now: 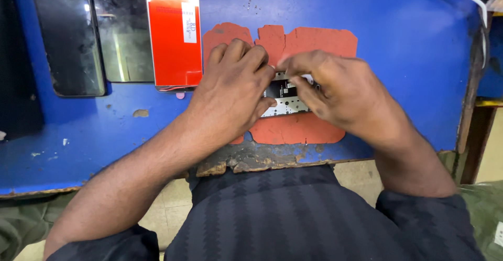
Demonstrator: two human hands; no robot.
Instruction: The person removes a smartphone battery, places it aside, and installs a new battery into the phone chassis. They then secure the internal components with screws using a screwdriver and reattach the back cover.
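Left hand (233, 90), right hand (335, 90) pinch phone frame (285, 99) over red mat (314, 43).

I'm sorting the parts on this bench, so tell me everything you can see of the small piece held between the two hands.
The small piece looks like an opened phone or its inner frame: a dark middle section with tiny components and a pale, perforated metal-looking plate below. It lies flat on the torn orange mat on the blue bench. The left hand covers its left end, and the right hand pinches at its top edge. Most of it is hidden under the fingers.

Two hands (233, 90) (335, 90), three phone screens (68, 40) (123, 30) (174, 35), one red mat (314, 43).
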